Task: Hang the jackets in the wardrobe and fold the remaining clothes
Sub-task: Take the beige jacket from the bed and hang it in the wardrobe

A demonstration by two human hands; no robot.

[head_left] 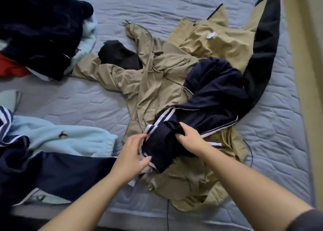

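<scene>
A navy track garment with white stripes (209, 94) lies bunched on top of a tan jacket with black lining (157, 76) spread across the bed. My left hand (132, 153) pinches the striped edge of the navy garment at its near end. My right hand (188, 136) grips a fold of the same navy fabric just to the right. Part of the tan jacket is hidden under the navy garment.
A light blue fleece (66, 136) and another navy garment (52, 171) lie at the near left. A dark pile with red and pale blue cloth (40, 29) sits at the far left. The grey quilted mattress (279, 143) ends at a beige wall (307, 55) on the right.
</scene>
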